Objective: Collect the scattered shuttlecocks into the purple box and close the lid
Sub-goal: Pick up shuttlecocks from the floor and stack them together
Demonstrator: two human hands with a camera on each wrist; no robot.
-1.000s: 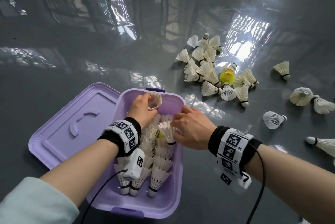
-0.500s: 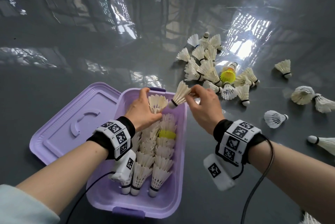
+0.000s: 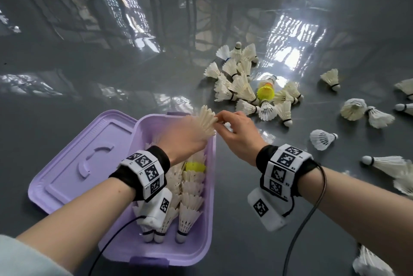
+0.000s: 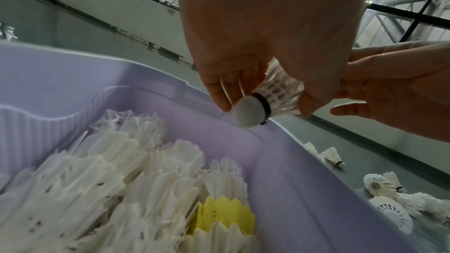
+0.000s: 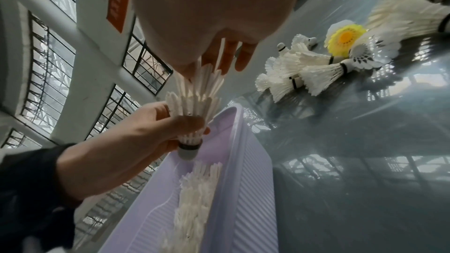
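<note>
The open purple box point(image 3: 213, 197) holds rows of white shuttlecocks point(image 3: 192, 199) and one yellow one point(image 3: 195, 166). Above its far right corner my left hand point(image 3: 192, 132) grips the skirt of a white shuttlecock point(image 3: 206, 122), cork point(image 4: 250, 112) pointing down into the box. In the right wrist view a second tier of feathers point(image 5: 202, 76) stands nested in that skirt. My right hand point(image 3: 220, 119) pinches the tips of those upper feathers. The lid point(image 3: 89, 159) lies flat on the floor, left of the box.
A pile of white shuttlecocks point(image 3: 243, 87) with a yellow one point(image 3: 266, 92) lies beyond the box on the glossy grey floor. Loose ones point(image 3: 323, 139) are scattered to the right, some near my right forearm. Sensor cables hang from both wrists.
Half a second ago each hand held its own shuttlecock, a little apart. The two hands have come together, and the shuttlecocks now sit one inside the other above the box's far right corner.
</note>
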